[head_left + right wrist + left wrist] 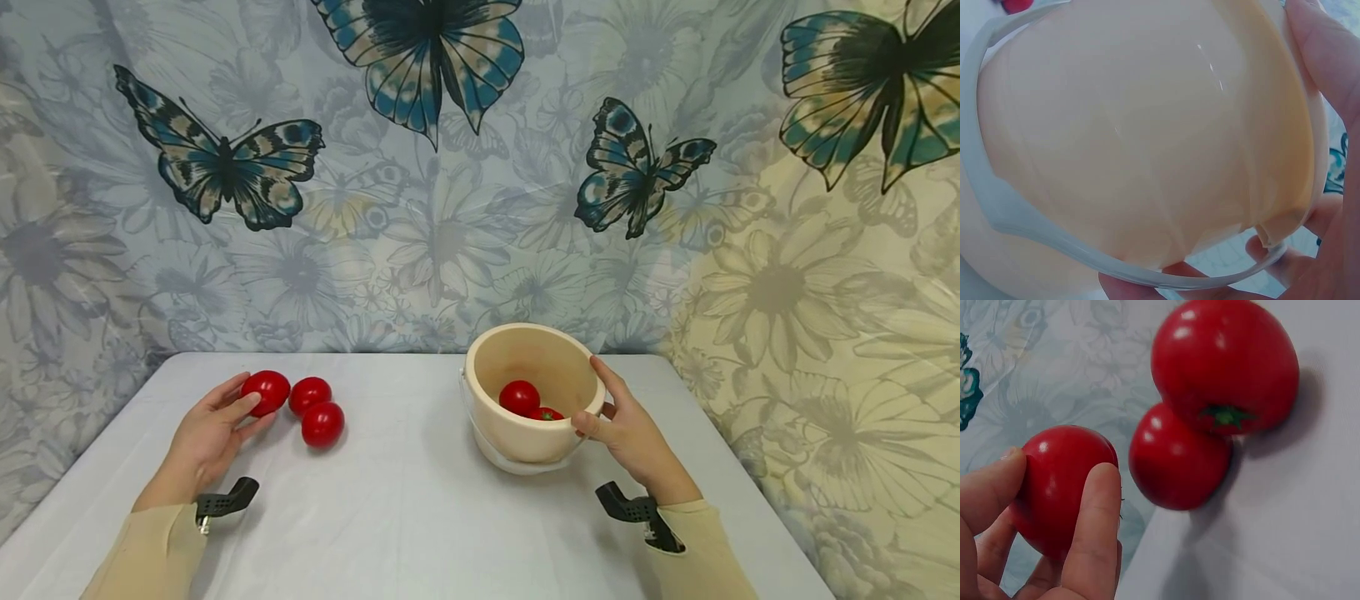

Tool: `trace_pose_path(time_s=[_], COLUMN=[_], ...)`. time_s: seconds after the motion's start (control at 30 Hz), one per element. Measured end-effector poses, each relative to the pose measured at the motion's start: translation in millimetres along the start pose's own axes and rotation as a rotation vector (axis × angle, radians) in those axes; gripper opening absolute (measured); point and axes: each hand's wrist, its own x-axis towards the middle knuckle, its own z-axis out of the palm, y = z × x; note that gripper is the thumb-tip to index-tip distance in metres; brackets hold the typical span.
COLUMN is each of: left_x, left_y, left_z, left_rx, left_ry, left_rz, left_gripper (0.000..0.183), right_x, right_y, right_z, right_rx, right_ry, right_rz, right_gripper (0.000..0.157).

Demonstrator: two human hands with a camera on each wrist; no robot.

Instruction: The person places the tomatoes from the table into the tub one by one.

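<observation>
My left hand (213, 429) grips a red tomato (266, 392) between thumb and fingers, at the left of the table. Two more tomatoes lie just right of it: a farther one (310, 395) and a nearer one (323, 425), whose green stem end (1227, 415) shows in the left wrist view. On the right side, my right hand (633, 429) holds a cream bucket (525, 446) by its rim, thumb at the near edge and fingers around the outside. The bucket leans toward me, and tomatoes (519, 397) show inside it. Its pale handle (1054, 234) hangs down along the outer wall.
A white cloth covers the table (390, 517), whose far edge meets a hanging fabric (450, 258) printed with flowers and butterflies. Dark wrist mounts sit on both forearms, the left mount (227, 497) and the right mount (630, 504).
</observation>
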Motion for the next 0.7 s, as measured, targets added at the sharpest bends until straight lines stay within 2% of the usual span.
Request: trace_pose_path(time_s=[0.1,0.23,0.33,0.5,0.7], left_x=[-1.6,-2.3,-2.4,-6.3,-14.6], left_y=[5.5,12.5,19.6,33.4,45.2], left_z=[11.1,36.7,64.0,114.8,166.4], left_rx=[0.020,0.028,0.035,0.104,0.159], left_ry=[-0.022,-0.067,-0.108,-0.188,-0.315], left_rz=[0.014,0.035,0.051,0.077,0.159], left_gripper=[0.087,0.083,0.078,0.069,0.062], right_x=[0.5,-0.2,-0.9,-0.7,0.1], right_y=[0.0,-0.5,-0.9,0.0,1.0], right_z=[-0.2,-1.3,-1.9,-2.0,-0.9], right_rx=[0.006,-0.002,-0.007,-0.004,-0.001], right_ry=[-0.001,0.003,0.004,0.004,0.004], right_rz=[-0.001,0.006,0.011,0.010,0.006], right_gripper=[0.095,0.095,0.095,0.095,0.095])
